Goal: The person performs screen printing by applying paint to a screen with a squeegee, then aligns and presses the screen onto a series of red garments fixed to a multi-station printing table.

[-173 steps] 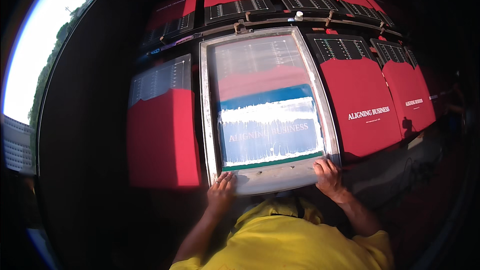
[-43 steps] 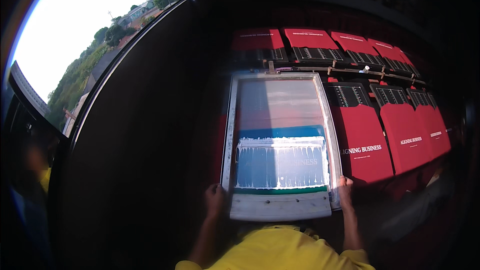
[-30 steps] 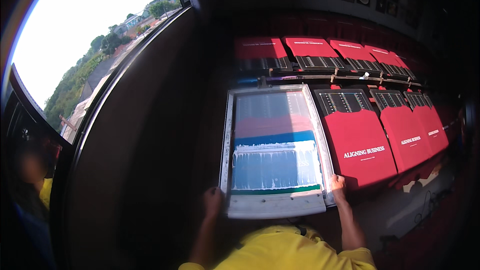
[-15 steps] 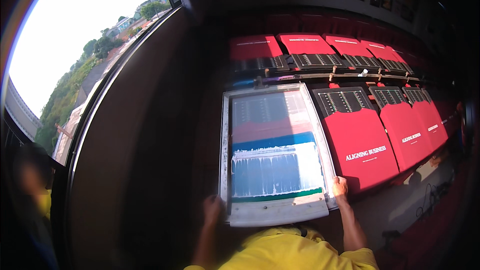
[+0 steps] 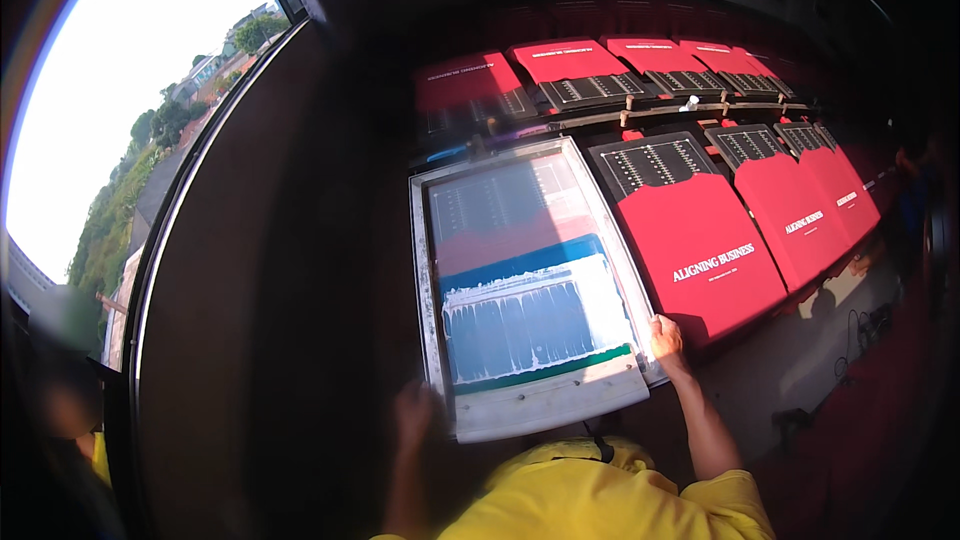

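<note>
A screen-printing frame [image 5: 640,285] with pale metal edges lies over a red shirt on a dark board, both showing through the mesh. White ink [image 5: 585,310] is spread in a streaked block over the blue part of the mesh, above a green strip. My right hand [image 5: 666,342] is closed round the frame's right edge near its lower corner. Beside the lower left corner, my left hand [image 5: 414,412] is in shadow and smeared by motion. Its fingers, and whether they touch the frame, cannot be made out.
Red shirts [image 5: 690,250] with white lettering lie on dark boards to the right. A second row of red shirts [image 5: 570,62] runs behind a rail [image 5: 590,121]. At left is a bright window [image 5: 120,60]. Cables [image 5: 855,335] lie at lower right.
The whole view has shifted, so the frame and shirts appear further left and slightly higher. My right hand keeps its hold on the frame. My left hand looks more blurred.
</note>
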Available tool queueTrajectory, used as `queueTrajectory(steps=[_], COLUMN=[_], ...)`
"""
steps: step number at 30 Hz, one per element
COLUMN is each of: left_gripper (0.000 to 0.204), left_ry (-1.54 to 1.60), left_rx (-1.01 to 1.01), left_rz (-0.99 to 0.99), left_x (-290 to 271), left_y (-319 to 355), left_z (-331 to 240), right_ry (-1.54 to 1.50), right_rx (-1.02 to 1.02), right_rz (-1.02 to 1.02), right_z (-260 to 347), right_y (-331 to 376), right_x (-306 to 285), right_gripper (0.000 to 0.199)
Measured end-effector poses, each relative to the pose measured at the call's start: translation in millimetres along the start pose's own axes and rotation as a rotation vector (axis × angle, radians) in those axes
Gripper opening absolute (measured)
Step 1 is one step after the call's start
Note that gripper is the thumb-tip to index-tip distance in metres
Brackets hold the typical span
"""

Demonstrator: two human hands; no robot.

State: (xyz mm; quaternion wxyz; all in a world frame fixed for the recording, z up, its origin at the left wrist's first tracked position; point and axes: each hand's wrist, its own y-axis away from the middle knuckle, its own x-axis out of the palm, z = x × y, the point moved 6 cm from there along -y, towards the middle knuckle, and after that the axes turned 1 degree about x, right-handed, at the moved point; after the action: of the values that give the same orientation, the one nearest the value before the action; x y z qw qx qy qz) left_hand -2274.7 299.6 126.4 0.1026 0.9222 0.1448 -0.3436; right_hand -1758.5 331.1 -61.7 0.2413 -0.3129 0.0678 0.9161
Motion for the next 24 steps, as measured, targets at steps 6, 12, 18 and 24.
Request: queueTrajectory(steps=[6,12,18,24], left_gripper=[0.030,0.029,0.054,0.040], left_ry=[-0.424,-0.174,0.050,0.537], left_rx=[0.760,0.372,-0.022,-0.321], left_rz=[0.044,0.894,0.898,0.904], left_x=[-1,46,139,154], left_y=[62,129,133,127], left_z=[-45,-34,48,15], right_ry=[0.188,0.377,0.231,0.292], right_rx=[-0.709,-1.028,-1.037,-1.103], right_rz=[0.283,0.575,0.505,0.244], right_z=[133,164,209,223], right_y=[93,147,111,128], right_x=[-59,-39,-30,11], right_gripper=[0.057,0.077,0.045,0.026])
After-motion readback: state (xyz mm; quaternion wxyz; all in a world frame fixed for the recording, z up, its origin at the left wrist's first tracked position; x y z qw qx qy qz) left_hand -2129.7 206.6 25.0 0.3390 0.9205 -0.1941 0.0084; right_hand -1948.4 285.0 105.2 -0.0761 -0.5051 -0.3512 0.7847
